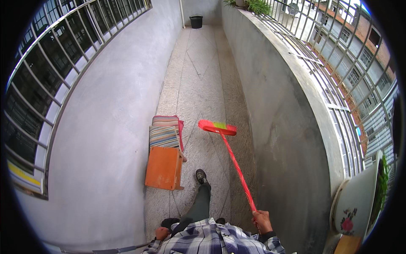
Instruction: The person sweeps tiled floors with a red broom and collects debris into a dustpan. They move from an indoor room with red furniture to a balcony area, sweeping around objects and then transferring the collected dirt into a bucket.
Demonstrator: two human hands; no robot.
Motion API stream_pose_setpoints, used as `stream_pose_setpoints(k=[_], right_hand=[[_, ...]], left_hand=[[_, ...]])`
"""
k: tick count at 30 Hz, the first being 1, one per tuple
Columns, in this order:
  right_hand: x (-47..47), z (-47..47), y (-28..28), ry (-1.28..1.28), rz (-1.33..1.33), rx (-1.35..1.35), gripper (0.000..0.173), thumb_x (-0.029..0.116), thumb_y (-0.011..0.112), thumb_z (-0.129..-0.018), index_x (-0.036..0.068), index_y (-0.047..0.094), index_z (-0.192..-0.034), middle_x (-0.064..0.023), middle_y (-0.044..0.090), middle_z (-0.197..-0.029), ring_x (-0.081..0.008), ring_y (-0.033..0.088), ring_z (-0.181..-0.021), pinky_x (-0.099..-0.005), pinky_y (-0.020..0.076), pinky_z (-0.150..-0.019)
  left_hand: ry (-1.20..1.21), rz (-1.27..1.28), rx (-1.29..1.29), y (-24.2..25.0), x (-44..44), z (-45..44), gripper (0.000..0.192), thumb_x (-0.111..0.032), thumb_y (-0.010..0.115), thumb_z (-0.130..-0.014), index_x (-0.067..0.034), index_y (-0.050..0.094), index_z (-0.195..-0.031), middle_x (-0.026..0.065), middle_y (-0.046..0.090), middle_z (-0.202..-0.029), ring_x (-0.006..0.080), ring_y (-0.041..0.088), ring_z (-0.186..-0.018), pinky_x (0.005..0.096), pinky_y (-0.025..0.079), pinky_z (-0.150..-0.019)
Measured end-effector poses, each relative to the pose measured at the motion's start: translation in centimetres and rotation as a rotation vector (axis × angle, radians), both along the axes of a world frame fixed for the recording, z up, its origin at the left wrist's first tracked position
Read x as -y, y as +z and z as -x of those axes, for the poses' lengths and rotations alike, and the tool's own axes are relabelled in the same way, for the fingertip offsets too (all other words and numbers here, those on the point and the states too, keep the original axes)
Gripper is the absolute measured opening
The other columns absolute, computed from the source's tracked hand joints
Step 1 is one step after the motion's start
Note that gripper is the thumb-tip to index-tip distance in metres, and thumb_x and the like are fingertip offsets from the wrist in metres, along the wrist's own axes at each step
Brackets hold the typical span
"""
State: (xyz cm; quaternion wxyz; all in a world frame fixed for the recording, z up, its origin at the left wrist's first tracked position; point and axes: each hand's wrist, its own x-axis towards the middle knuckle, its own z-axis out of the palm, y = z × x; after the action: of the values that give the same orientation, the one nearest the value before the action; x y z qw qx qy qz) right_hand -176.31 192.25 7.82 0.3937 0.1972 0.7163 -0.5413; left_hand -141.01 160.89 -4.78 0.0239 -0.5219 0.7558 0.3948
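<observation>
My right hand (262,221) grips the upper end of a red broom handle (238,168) at the lower right. The handle slants forward and to the left. At its far end the broom head (219,127), with red and yellow-green bristles, is low over the terrazzo-like floor (203,95); I cannot tell whether the bristles touch it. My left hand (162,233) hangs low at my left side with the fingers curled. A dark item (169,222) lies just beyond it, too little seen to name. Whether the left hand holds anything is hidden.
An orange wooden stool (162,167) stands by the left wall, with folded striped mats (164,136) beyond it. A black bucket (196,21) is at the far end. The parapet (279,104) carries a flowerpot (352,203). A grey pole (117,250) crosses the lower left. Barred windows (63,47) line the left.
</observation>
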Motion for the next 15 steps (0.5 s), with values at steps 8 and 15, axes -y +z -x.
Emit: stream_pose_setpoints(k=[8,15], right_hand=[[11.1,14.8,2.6,0.044,-0.125,-0.007,0.02,0.016,0.051,-0.078,-0.003,0.056,-0.079,-0.005,0.048,-0.052,-0.0084,0.04,-0.037,-0.0227,0.0289,-0.032],[19.9,26.8,5.3,0.057,-0.135,-0.047,0.021,0.017,0.051,-0.077,-0.003,0.055,-0.075,-0.0056,0.048,-0.051,-0.0082,0.04,-0.036,-0.0218,0.0285,-0.031]], left_hand=[[0.438,-0.394,-0.221,2.8,15.3,22.4,0.009,-0.015,0.051,-0.072,-0.007,0.056,-0.074,0.0053,0.056,-0.063,0.0142,0.052,-0.047,0.0272,0.042,-0.039],[0.296,-0.35,-0.486,11.5,27.0,42.7,0.014,-0.016,0.048,-0.079,-0.007,0.052,-0.09,0.0045,0.056,-0.071,0.0106,0.054,-0.054,0.0207,0.042,-0.044]])
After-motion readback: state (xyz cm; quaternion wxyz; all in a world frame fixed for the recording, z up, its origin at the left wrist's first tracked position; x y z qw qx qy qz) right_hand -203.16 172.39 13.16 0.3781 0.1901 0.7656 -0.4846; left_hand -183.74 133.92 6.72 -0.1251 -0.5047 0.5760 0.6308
